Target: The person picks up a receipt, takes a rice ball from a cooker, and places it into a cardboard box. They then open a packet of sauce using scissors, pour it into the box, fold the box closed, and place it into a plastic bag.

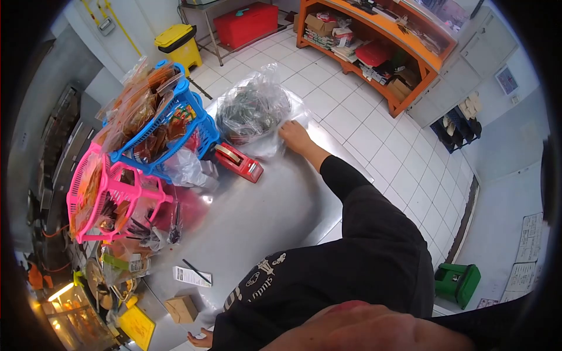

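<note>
At the end of my outstretched right arm, my right hand (pixel 295 137) has its fingers closed on the edge of a clear plastic bag (pixel 253 111) with dark green contents. The bag rests on the far part of the metal table (pixel 252 205). Beside it lies a red tape dispenser (pixel 239 162). Low at the left, my left hand (pixel 200 337) shows only in part, fingers apart, just below a small brown box (pixel 181 309). A white printed slip (pixel 192 276) with a black pen (pixel 197 271) on it lies near the box.
Blue (pixel 202 126) and pink (pixel 129 193) baskets with packets stand along the left. A yellow board (pixel 136 326) is at lower left. Beyond the table are a yellow bin (pixel 178 47), a red box (pixel 246 26), an orange shelf unit (pixel 374 29) and a green bin (pixel 456 285).
</note>
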Motion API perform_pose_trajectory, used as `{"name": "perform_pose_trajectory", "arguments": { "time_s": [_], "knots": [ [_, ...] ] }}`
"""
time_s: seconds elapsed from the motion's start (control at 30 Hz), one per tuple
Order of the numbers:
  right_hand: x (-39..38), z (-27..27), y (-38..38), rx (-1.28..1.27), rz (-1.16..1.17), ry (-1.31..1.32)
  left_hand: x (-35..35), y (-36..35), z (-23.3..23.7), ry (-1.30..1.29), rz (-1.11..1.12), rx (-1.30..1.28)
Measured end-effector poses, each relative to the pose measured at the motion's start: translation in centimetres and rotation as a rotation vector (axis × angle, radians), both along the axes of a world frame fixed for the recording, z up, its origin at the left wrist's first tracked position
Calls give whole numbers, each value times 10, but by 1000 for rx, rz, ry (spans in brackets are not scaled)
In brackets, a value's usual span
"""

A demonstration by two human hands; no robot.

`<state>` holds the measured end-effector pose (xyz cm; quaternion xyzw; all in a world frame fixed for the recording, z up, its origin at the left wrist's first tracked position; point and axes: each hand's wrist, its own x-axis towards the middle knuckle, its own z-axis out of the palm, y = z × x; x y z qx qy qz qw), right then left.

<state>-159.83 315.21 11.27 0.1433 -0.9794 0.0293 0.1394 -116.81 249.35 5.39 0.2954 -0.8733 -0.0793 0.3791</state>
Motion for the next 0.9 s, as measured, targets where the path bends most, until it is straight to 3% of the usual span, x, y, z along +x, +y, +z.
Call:
{"name": "perform_pose_trajectory", "arguments": {
  "time_s": [0.1,0.2,0.3,0.33,0.4,0.5,0.7,0.77,0.8,0.83,0.9],
  "knots": [
    [-20,18,7,75,123,-109,6,-5,-1,10,0,-9],
    [-36,31,13,115,64,-394,16,-13,-2,13,-1,-3],
    [-45,28,35,-74,225,-290,33,-21,2,11,-10,33],
    [-40,63,25,-17,104,-393,22,-7,23,9,-33,33],
    [-29,104,18,-53,46,-255,-1,22,68,5,-81,35],
    [-21,133,12,-172,38,-71,-17,29,84,33,-11,184],
    [-6,190,4,-376,244,-97,-50,72,123,185,-215,395],
    [12,215,-21,-417,147,-135,-54,76,116,226,-328,567],
    [29,232,-42,-436,103,-155,-62,91,122,251,-367,786],
    [58,260,-77,-462,61,-324,-69,108,128,207,-431,937],
    [105,288,-134,-783,169,-666,-84,134,136,20,-741,1148]
  ]
}}
